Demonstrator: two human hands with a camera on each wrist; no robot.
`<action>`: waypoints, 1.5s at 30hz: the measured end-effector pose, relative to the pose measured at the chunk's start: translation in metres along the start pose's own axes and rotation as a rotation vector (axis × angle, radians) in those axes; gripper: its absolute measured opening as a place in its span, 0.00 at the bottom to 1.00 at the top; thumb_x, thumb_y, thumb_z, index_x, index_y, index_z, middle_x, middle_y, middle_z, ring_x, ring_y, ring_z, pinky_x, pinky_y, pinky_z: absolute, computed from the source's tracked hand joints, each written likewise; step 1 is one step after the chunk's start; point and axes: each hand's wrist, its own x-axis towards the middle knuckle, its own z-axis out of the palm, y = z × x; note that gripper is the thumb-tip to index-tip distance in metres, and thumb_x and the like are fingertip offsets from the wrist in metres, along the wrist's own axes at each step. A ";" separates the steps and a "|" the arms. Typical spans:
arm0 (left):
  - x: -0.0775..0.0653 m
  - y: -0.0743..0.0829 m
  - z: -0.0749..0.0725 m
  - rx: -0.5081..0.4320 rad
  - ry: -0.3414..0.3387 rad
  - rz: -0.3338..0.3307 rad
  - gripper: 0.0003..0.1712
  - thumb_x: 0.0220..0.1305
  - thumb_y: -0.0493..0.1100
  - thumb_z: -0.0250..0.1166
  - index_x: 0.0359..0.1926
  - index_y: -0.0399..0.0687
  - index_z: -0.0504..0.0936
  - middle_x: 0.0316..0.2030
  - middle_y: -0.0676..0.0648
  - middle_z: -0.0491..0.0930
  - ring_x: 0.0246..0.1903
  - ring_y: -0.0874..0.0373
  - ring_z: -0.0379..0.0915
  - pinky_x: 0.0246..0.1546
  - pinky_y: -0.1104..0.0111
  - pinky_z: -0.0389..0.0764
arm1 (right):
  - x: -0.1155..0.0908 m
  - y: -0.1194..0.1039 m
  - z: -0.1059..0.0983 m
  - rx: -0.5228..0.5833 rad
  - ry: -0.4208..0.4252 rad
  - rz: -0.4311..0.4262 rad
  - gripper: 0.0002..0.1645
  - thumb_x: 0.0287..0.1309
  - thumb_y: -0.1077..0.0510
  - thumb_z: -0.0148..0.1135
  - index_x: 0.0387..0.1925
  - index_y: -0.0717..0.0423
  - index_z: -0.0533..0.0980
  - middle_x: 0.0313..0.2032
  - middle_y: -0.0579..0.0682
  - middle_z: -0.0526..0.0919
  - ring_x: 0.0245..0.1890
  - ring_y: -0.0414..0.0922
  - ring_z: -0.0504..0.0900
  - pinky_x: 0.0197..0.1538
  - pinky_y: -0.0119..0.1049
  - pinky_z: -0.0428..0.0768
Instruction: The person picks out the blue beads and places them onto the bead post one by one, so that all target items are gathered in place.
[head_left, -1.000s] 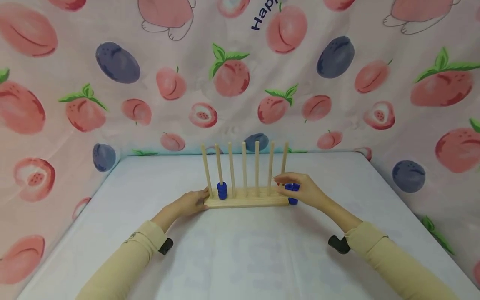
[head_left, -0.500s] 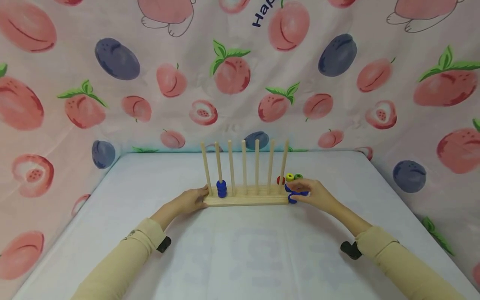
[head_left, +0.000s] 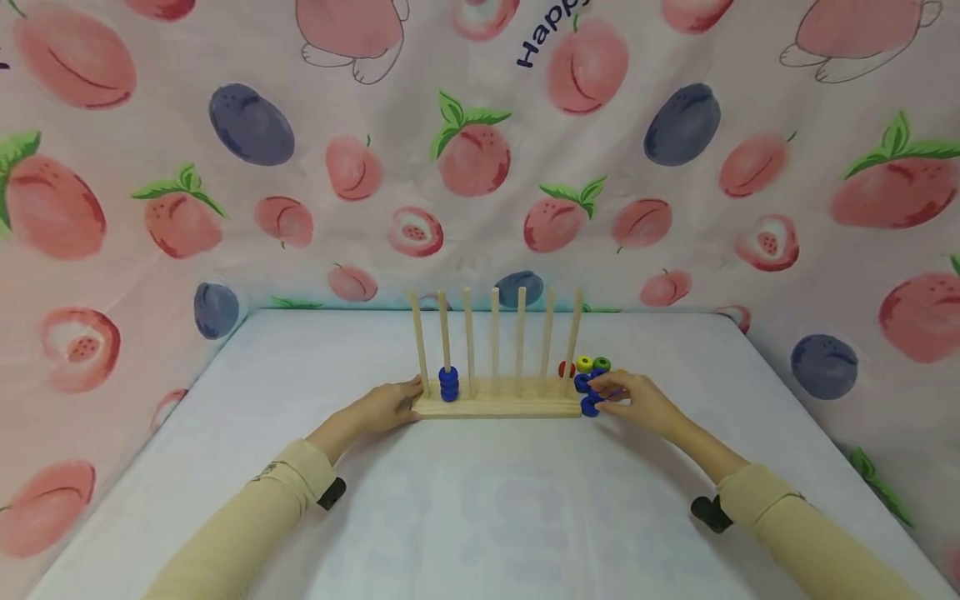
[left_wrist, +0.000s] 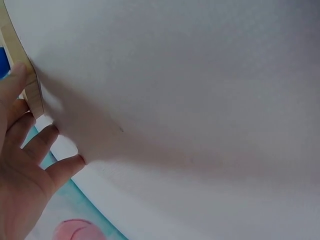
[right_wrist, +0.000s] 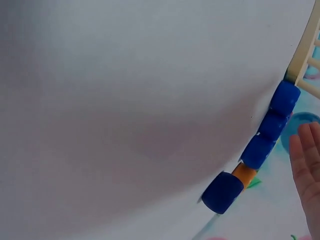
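A wooden peg rack (head_left: 495,407) with a row of upright pegs stands mid-table. Blue beads (head_left: 448,384) are stacked on its second peg from the left. My left hand (head_left: 384,406) grips the rack's left end. In the left wrist view the thumb lies on top of the base (left_wrist: 33,90), and some fingers are bent at its end. Past the rack's right end my right hand (head_left: 637,402) reaches over loose blue beads (head_left: 590,406), its thumb and fingers spread apart around them. In the right wrist view its fingers (right_wrist: 305,160) look straight, beside several blue beads (right_wrist: 285,97).
Behind the blue beads lie a red bead (head_left: 566,368), a yellow bead (head_left: 584,363) and a green bead (head_left: 602,364). The table (head_left: 480,517) has a white cover. A fruit-printed cloth (head_left: 360,100) hangs behind it.
My right hand has moved rightward from beside the last peg to the loose blue beads, uncovering the red, yellow and green beads. The left hand keeps its grip on the rack.
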 end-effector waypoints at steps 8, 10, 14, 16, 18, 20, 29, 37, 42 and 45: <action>0.000 0.002 0.004 0.036 0.021 0.010 0.32 0.65 0.42 0.60 0.65 0.31 0.63 0.68 0.34 0.59 0.65 0.37 0.60 0.66 0.49 0.64 | -0.004 0.004 0.006 -0.014 -0.033 0.030 0.18 0.51 0.67 0.66 0.44 0.71 0.77 0.38 0.62 0.83 0.36 0.53 0.82 0.41 0.42 0.84; -0.001 0.001 0.004 0.040 0.023 0.020 0.31 0.65 0.42 0.60 0.65 0.31 0.64 0.67 0.33 0.59 0.64 0.37 0.60 0.65 0.49 0.64 | -0.003 0.003 0.008 -0.017 -0.038 0.031 0.17 0.51 0.68 0.66 0.43 0.73 0.77 0.38 0.63 0.83 0.36 0.54 0.82 0.41 0.42 0.84; -0.002 -0.001 0.002 0.040 0.016 0.029 0.32 0.66 0.44 0.59 0.66 0.32 0.62 0.67 0.34 0.59 0.65 0.37 0.60 0.66 0.49 0.64 | 0.001 0.001 0.010 -0.055 -0.027 0.056 0.14 0.50 0.70 0.66 0.41 0.72 0.77 0.37 0.63 0.84 0.34 0.52 0.83 0.39 0.39 0.85; -0.002 -0.002 0.002 0.035 0.017 0.019 0.33 0.66 0.44 0.59 0.66 0.33 0.62 0.68 0.34 0.58 0.65 0.38 0.59 0.66 0.49 0.63 | 0.004 0.000 0.010 -0.065 -0.027 0.056 0.14 0.49 0.70 0.66 0.40 0.72 0.77 0.37 0.63 0.83 0.34 0.52 0.83 0.38 0.38 0.85; -0.003 -0.003 0.001 0.034 0.010 0.009 0.33 0.65 0.44 0.59 0.66 0.33 0.62 0.68 0.35 0.58 0.65 0.37 0.59 0.66 0.49 0.63 | 0.006 -0.002 0.010 -0.074 -0.034 0.053 0.14 0.49 0.70 0.66 0.39 0.72 0.78 0.37 0.63 0.83 0.33 0.51 0.83 0.37 0.37 0.85; -0.004 -0.003 0.001 0.038 0.000 0.008 0.33 0.65 0.44 0.60 0.66 0.33 0.62 0.68 0.35 0.58 0.65 0.37 0.60 0.66 0.48 0.64 | 0.007 -0.002 0.011 -0.072 -0.054 0.052 0.13 0.49 0.70 0.66 0.39 0.73 0.78 0.37 0.64 0.83 0.34 0.51 0.83 0.37 0.36 0.85; 0.001 0.002 0.000 0.031 -0.007 0.022 0.32 0.65 0.42 0.60 0.65 0.31 0.63 0.67 0.33 0.59 0.65 0.36 0.60 0.66 0.48 0.63 | 0.009 -0.002 0.006 -0.094 -0.140 0.095 0.16 0.49 0.67 0.67 0.41 0.72 0.78 0.37 0.62 0.83 0.33 0.47 0.82 0.33 0.29 0.82; 0.005 0.003 0.001 0.032 -0.003 0.025 0.32 0.65 0.42 0.60 0.65 0.31 0.63 0.67 0.33 0.59 0.64 0.35 0.60 0.66 0.47 0.63 | 0.010 -0.008 0.008 -0.196 -0.157 0.124 0.19 0.45 0.66 0.71 0.41 0.72 0.78 0.32 0.56 0.81 0.32 0.45 0.78 0.33 0.31 0.80; 0.001 0.003 0.000 0.033 0.010 0.011 0.31 0.65 0.41 0.60 0.65 0.31 0.64 0.67 0.33 0.59 0.65 0.36 0.59 0.67 0.49 0.62 | 0.010 -0.010 0.013 -0.249 -0.157 0.116 0.17 0.45 0.66 0.71 0.39 0.70 0.79 0.30 0.54 0.80 0.31 0.42 0.74 0.32 0.32 0.76; -0.002 0.004 0.000 0.027 0.011 0.019 0.31 0.65 0.41 0.59 0.65 0.31 0.63 0.67 0.33 0.58 0.65 0.36 0.59 0.67 0.49 0.62 | 0.010 -0.011 0.014 -0.261 -0.154 0.146 0.17 0.45 0.65 0.71 0.38 0.69 0.79 0.30 0.52 0.80 0.31 0.42 0.74 0.33 0.33 0.77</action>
